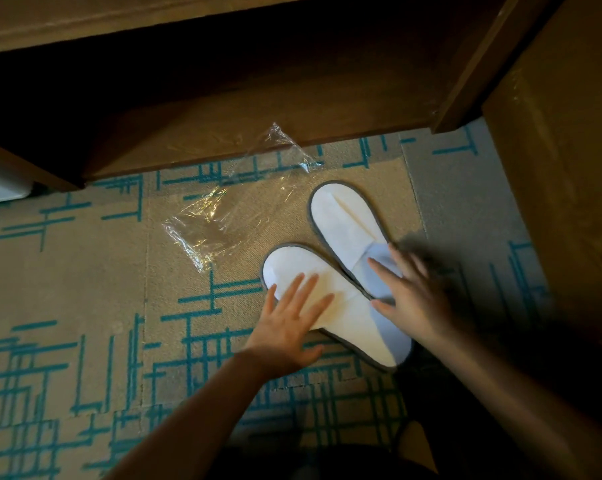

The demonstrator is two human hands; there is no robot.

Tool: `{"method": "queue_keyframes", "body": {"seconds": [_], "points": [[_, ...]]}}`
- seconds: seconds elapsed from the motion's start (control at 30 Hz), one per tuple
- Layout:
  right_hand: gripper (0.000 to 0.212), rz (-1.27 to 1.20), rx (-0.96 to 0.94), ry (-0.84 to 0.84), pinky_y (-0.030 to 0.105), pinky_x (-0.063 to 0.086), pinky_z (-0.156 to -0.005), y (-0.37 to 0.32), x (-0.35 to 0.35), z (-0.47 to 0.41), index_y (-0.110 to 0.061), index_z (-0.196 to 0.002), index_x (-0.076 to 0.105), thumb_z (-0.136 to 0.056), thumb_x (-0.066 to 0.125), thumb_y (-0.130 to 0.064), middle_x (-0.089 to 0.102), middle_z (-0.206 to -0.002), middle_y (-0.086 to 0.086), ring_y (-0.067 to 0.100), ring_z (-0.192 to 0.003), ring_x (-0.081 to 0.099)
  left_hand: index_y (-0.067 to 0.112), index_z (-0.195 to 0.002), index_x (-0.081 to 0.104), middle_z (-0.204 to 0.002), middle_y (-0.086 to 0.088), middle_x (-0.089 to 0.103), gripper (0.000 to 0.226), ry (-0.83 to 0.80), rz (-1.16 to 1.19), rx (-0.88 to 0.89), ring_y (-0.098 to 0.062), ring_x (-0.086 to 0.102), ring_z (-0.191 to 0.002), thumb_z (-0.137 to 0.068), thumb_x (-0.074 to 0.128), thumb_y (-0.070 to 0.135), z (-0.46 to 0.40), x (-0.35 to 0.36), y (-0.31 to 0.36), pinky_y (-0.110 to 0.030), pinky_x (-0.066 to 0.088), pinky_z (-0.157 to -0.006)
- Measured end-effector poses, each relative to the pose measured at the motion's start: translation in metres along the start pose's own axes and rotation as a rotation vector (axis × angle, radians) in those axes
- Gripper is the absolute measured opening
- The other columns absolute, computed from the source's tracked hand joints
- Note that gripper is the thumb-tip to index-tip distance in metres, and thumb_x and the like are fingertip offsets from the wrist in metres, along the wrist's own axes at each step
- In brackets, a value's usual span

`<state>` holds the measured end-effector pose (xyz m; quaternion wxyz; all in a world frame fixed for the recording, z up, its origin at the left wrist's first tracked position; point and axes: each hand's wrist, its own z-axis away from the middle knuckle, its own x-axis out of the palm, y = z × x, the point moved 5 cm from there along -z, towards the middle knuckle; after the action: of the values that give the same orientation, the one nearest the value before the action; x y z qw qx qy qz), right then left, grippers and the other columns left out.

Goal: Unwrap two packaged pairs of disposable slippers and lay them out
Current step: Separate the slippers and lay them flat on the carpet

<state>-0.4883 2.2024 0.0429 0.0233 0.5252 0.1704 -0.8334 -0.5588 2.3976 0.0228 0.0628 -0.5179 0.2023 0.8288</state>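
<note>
Head view, near to far. Left hand flat, fingers spread, palm down on the left slipper; not gripping, just pressing its near-left edge. Right hand also spread flat, motion-blurred, fingers over the heel end of the right slipper; nothing pinched that I can see. Both forearms bare, coming in from the bottom edge.

Slippers: thin white non-woven fabric, flat soles, elongated oval outline, grey piping around the rim. Uppers folded flat with visible creases. Both lie on the carpet, uppers facing up, arranged in a V: heels meet or overlap near the right hand, toes splay apart. Long axes both run near-right to far-left, the right slipper's steeper and its toe further away. No logo or print readable on either.

Carpet: low-pile tiles, beige with teal line-grid pattern, one plain grey tile at far right.

Clear plastic wrapper lies empty and crinkled just beyond and left of the slippers, its far corner up against the wooden furniture. Furniture: dark brown wood, open recess underneath, panel on the right side. No text on the wrapper legible.
</note>
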Motion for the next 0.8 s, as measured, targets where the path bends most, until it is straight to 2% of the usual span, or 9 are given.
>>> {"method": "queue_keyframes", "body": {"seconds": [0.1, 0.2, 0.27, 0.37, 0.47, 0.53, 0.63, 0.7, 0.8], "points": [[0.061, 0.024, -0.001, -0.057, 0.043, 0.03, -0.109, -0.001, 0.01, -0.003, -0.033, -0.143, 0.029, -0.088, 0.052, -0.043, 0.009, -0.159, 0.002, 0.025, -0.143, 0.011, 0.044, -0.134, -0.033, -0.137, 0.008, -0.053, 0.094, -0.093, -0.046, 0.007, -0.015, -0.045, -0.129, -0.081, 0.043, 0.056, 0.004, 0.019, 0.008, -0.05, -0.025, -0.105], [0.052, -0.055, 0.043, 0.042, 0.038, 0.033, -0.103, 0.002, 0.005, -0.007, -0.026, -0.138, 0.04, -0.089, 0.053, -0.036, 0.022, -0.155, 0.006, 0.026, -0.137, 0.024, 0.042, -0.131, -0.038, -0.132, 0.009, -0.058, 0.092, -0.102, -0.083, -0.015, -0.016, -0.048, -0.127, -0.086, 0.042, 0.049, 0.004, 0.024, 0.008, -0.053, -0.024, -0.104], [0.057, -0.116, 0.141, 0.108, 0.038, 0.037, -0.098, 0.004, 0.001, -0.011, -0.02, -0.138, 0.038, -0.086, 0.059, -0.033, 0.031, -0.148, 0.012, 0.03, -0.13, 0.033, 0.042, -0.131, -0.038, -0.132, 0.008, -0.057, 0.09, -0.106, -0.088, -0.016, -0.017, -0.047, -0.127, -0.088, 0.041, 0.046, 0.003, 0.023, 0.006, -0.054, -0.022, -0.105], [0.064, -0.318, 0.298, 0.138, 0.041, 0.04, -0.094, 0.008, -0.001, -0.026, -0.015, -0.138, 0.035, -0.082, 0.065, -0.026, 0.041, -0.138, 0.018, 0.033, -0.124, 0.041, 0.041, -0.132, -0.037, -0.133, 0.008, -0.057, 0.089, -0.12, -0.106, -0.008, -0.018, -0.046, -0.128, -0.089, 0.04, 0.045, 0.005, 0.022, 0.005, -0.054, -0.02, -0.106], [0.049, -0.644, 0.37, 0.113, 0.036, 0.046, -0.081, 0.013, -0.004, -0.042, -0.015, -0.133, 0.043, -0.087, 0.057, -0.013, 0.055, -0.128, 0.016, 0.031, -0.112, 0.055, 0.041, -0.131, -0.039, -0.133, 0.007, -0.057, 0.087, -0.135, -0.109, -0.018, -0.019, -0.045, -0.128, -0.09, 0.038, 0.044, 0.006, 0.022, 0.006, -0.054, -0.019, -0.107], [0.042, -0.762, 0.352, 0.087, 0.03, 0.043, -0.078, 0.019, -0.008, -0.052, -0.014, -0.129, 0.051, -0.088, 0.053, -0.006, 0.061, -0.123, 0.014, 0.03, -0.109, 0.058, 0.041, -0.13, -0.039, -0.133, 0.007, -0.056, 0.085, -0.137, -0.105, -0.031, -0.02, -0.045, -0.128, -0.091, 0.037, 0.044, 0.005, 0.021, 0.009, -0.055, -0.019, -0.107], [0.04, -0.728, 0.294, 0.063, 0.027, 0.041, -0.074, 0.039, -0.026, -0.067, -0.013, -0.126, 0.056, -0.088, 0.05, -0.001, 0.064, -0.119, 0.013, 0.026, -0.102, 0.059, 0.04, -0.133, -0.034, -0.135, 0.003, -0.053, 0.08, -0.138, -0.103, -0.055, -0.023, -0.045, -0.127, -0.092, 0.034, 0.047, 0.002, 0.021, 0.016, -0.056, -0.017, -0.107], [0.041, -0.635, 0.255, 0.008, 0.027, 0.044, -0.073, 0.055, -0.037, -0.074, -0.015, -0.127, 0.055, -0.089, 0.048, -0.002, 0.063, -0.122, 0.013, 0.023, -0.098, 0.059, 0.036, -0.139, -0.027, -0.14, -0.002, -0.046, 0.076, -0.132, -0.106, -0.084, -0.025, -0.043, -0.127, -0.093, 0.033, 0.046, -0.002, 0.019, 0.026, -0.06, -0.01, -0.109], [0.048, -0.287, 0.205, 0.014, 0.037, 0.046, -0.091, 0.069, -0.048, -0.077, -0.026, -0.136, 0.044, -0.09, 0.047, -0.01, 0.053, -0.136, 0.011, 0.031, -0.114, 0.055, 0.031, -0.144, -0.017, -0.145, -0.007, -0.037, 0.072, -0.13, -0.072, -0.109, -0.026, -0.036, -0.129, -0.093, 0.033, 0.045, -0.011, 0.017, 0.048, -0.065, 0.002, -0.11]]}}
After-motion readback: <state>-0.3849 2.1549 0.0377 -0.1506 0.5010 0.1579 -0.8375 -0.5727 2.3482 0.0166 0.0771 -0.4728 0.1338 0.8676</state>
